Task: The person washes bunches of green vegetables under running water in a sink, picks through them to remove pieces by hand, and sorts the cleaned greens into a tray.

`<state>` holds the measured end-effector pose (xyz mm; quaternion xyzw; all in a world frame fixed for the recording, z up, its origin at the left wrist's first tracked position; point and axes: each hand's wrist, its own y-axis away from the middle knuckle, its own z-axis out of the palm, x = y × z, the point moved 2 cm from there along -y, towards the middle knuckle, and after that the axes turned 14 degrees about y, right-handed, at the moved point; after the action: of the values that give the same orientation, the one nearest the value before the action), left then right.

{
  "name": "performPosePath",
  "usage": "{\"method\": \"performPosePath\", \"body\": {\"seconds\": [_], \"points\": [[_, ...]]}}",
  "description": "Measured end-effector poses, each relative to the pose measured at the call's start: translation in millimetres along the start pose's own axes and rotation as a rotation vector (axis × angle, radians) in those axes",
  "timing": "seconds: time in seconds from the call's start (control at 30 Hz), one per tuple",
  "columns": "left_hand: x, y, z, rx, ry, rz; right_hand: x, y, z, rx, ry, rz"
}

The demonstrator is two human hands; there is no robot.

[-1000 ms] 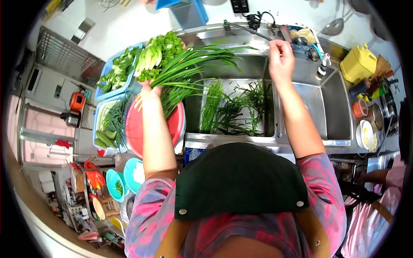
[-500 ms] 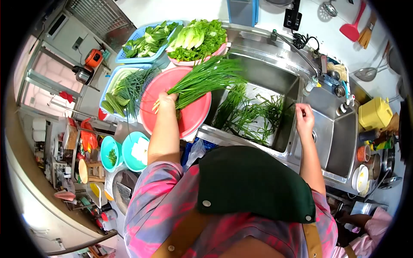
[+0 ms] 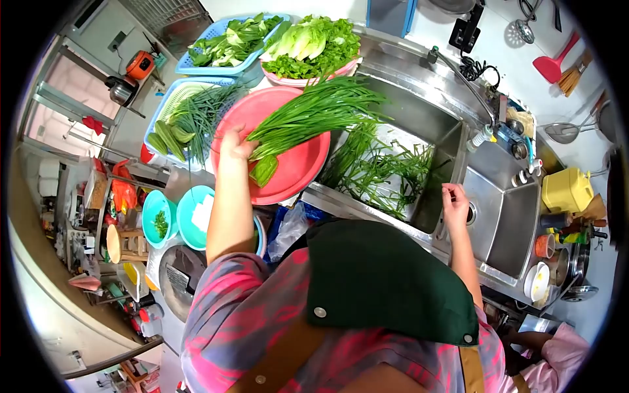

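Observation:
My left hand point(image 3: 236, 145) is at the left side of a red basin point(image 3: 304, 167), its fingers loosely spread beside the stem ends of a bunch of garlic chives point(image 3: 318, 112). The bunch lies across the basin, leaf tips reaching over the sink edge. A green piece point(image 3: 263, 170), its kind unclear, sits in the basin below it. My right hand point(image 3: 454, 198) is curled over the divider between the two sink bowls; whether its fingers hold anything is hidden. Loose chives point(image 3: 386, 173) are scattered in the left sink bowl point(image 3: 449, 147).
Behind the basin are a pink basin of lettuce point(image 3: 314, 49) and a blue basket point(image 3: 226, 65) of leafy greens. Scallions point(image 3: 203, 118) and cucumber-like vegetables point(image 3: 171, 137) fill another basket. The faucet point(image 3: 465, 85) arches over the sink. Another person's pink sleeve point(image 3: 557, 357) shows lower right.
My left hand has shifted left off the chive stems, and the bunch now rests across the basin. The green piece below is more exposed. My right hand has come slightly nearer my body.

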<state>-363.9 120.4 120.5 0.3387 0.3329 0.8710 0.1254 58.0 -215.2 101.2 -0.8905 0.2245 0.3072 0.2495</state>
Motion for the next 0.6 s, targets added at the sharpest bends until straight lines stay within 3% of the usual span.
{"method": "performPosePath", "body": {"seconds": [0.03, 0.07, 0.17, 0.3, 0.37, 0.43, 0.5, 0.6], "points": [[1, -1, -9, -0.046, -0.156, 0.028, -2, 0, 1, -0.001, 0.006, 0.003], [-11, 52, 10, -0.087, -0.146, 0.159, -3, 0, 2, -0.008, 0.017, -0.018], [-16, 27, -11, -0.182, -0.152, 0.280, -11, -2, 4, -0.020, 0.043, -0.036], [-32, 0, -35, -0.227, -0.187, 0.208, -16, -9, 7, 0.006, 0.027, -0.040], [-43, 43, -16, -0.260, -0.288, 0.237, -16, -14, 4, 0.100, 0.138, -0.051], [-49, 67, -2, -0.328, -0.699, 0.783, -13, -24, -2, 0.193, 0.162, 0.002], [-60, 89, 12, -0.495, -0.543, 0.851, -14, -39, -14, 0.245, 0.223, 0.097], [-94, 130, 29, -0.790, -0.713, 0.879, -11, -73, -31, 0.354, 0.318, 0.056]]}}
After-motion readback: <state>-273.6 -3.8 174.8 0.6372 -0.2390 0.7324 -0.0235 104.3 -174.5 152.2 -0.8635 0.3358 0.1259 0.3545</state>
